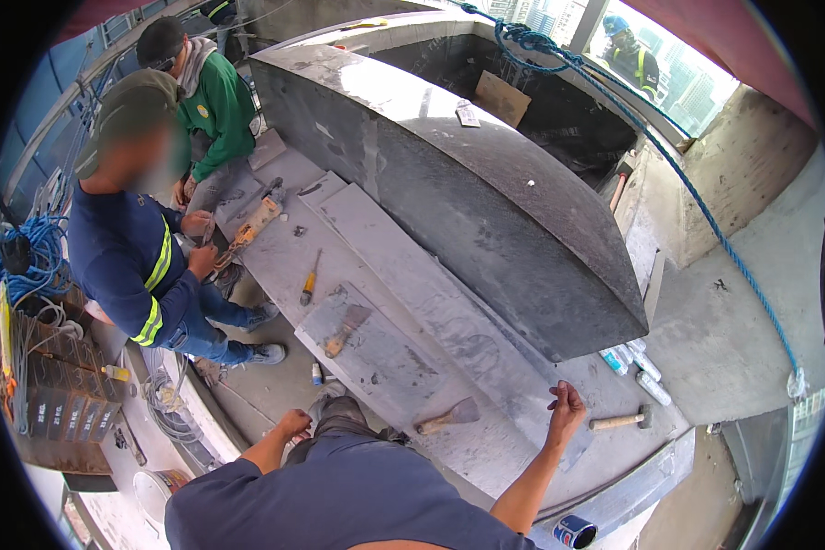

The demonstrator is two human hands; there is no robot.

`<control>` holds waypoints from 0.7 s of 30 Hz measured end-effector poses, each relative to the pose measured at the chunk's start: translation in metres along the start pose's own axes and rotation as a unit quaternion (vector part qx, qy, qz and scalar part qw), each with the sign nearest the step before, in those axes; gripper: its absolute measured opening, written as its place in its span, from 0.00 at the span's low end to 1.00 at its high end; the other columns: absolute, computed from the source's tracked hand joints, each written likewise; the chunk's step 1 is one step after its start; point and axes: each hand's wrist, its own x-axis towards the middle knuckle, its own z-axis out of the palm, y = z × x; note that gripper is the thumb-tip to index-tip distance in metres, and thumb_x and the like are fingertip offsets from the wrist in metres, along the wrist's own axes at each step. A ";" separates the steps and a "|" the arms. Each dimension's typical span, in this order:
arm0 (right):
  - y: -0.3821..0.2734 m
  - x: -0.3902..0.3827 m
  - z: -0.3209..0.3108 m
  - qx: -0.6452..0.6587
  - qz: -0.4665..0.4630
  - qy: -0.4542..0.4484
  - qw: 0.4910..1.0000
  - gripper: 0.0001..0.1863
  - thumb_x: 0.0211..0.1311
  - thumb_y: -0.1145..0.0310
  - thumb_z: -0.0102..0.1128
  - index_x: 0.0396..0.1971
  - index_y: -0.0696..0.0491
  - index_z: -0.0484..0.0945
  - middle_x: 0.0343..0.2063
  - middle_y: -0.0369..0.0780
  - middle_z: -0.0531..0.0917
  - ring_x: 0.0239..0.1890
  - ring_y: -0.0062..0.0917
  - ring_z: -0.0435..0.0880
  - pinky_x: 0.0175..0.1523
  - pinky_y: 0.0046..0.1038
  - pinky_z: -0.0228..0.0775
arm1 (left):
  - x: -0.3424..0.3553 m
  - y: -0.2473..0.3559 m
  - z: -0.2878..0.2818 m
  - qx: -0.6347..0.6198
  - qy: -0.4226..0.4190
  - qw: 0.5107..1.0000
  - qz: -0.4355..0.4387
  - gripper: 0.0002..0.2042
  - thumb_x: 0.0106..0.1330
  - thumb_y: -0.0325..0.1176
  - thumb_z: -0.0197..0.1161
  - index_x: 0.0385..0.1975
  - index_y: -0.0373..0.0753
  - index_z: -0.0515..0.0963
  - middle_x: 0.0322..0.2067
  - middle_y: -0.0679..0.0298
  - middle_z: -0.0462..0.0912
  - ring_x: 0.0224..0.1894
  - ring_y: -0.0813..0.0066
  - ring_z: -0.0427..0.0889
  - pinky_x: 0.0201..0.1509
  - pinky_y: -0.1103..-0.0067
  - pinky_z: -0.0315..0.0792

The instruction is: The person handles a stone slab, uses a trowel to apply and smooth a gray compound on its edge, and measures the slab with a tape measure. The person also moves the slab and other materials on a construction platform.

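Note:
My right hand point(566, 403) is raised over the grey stone ledge with its fingers curled in. Whether anything small is pinched there is too small to make out. Close to it lies a hammer point(621, 422) with a wooden handle. My left hand point(293, 424) hangs beside my knee, its fingers bent and partly hidden. Between my hands, a wide scraper point(449, 415) rests on the ledge. A second scraper point(346, 332) lies on a loose grey slab point(385, 367), with a yellow-handled tool point(311, 278) just beyond. Over the ledge rises a dark curved stone block point(467, 211).
On the left, a person in a navy shirt point(119, 247) stands, and a person in green point(220, 115) sits behind. An orange tool point(257, 225) lies by them. White tubes point(651, 387) and a blue can point(575, 532) are at right. A blue rope point(706, 206) hangs across.

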 end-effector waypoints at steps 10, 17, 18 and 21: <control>-0.028 -0.155 0.180 -0.086 0.064 -0.076 0.991 0.17 0.77 0.62 0.60 0.46 0.63 0.87 0.27 0.39 0.88 0.22 0.17 0.78 0.29 0.23 0.69 | -0.001 0.200 -0.113 0.187 0.168 0.898 0.362 0.17 0.72 0.45 0.60 0.37 0.35 0.84 0.36 0.42 0.87 0.44 0.38 0.86 0.49 0.51 0.77; -0.051 -0.247 0.286 -0.147 0.097 -0.355 0.918 0.15 0.72 0.65 0.63 0.52 0.54 0.88 0.31 0.41 0.91 0.28 0.24 0.87 0.37 0.28 0.80 | -0.091 0.488 -0.157 -0.003 0.222 0.566 0.794 0.12 0.68 0.27 0.66 0.50 0.39 0.81 0.47 0.58 0.86 0.52 0.53 0.81 0.55 0.62 0.74; -0.055 -0.251 0.286 -0.152 0.094 -0.324 0.929 0.15 0.72 0.65 0.63 0.52 0.54 0.88 0.31 0.41 0.91 0.28 0.24 0.88 0.38 0.29 0.80 | -0.106 0.529 -0.163 0.018 0.235 0.532 0.813 0.16 0.68 0.29 0.65 0.55 0.38 0.79 0.53 0.58 0.84 0.58 0.55 0.78 0.62 0.62 0.71; -0.061 -0.257 0.272 -0.192 0.106 -0.248 0.943 0.15 0.72 0.66 0.62 0.53 0.56 0.87 0.33 0.42 0.91 0.30 0.24 0.88 0.39 0.28 0.81 | -0.143 0.626 -0.170 0.061 0.323 0.458 0.826 0.21 0.70 0.33 0.63 0.61 0.36 0.77 0.57 0.55 0.83 0.63 0.55 0.76 0.68 0.59 0.67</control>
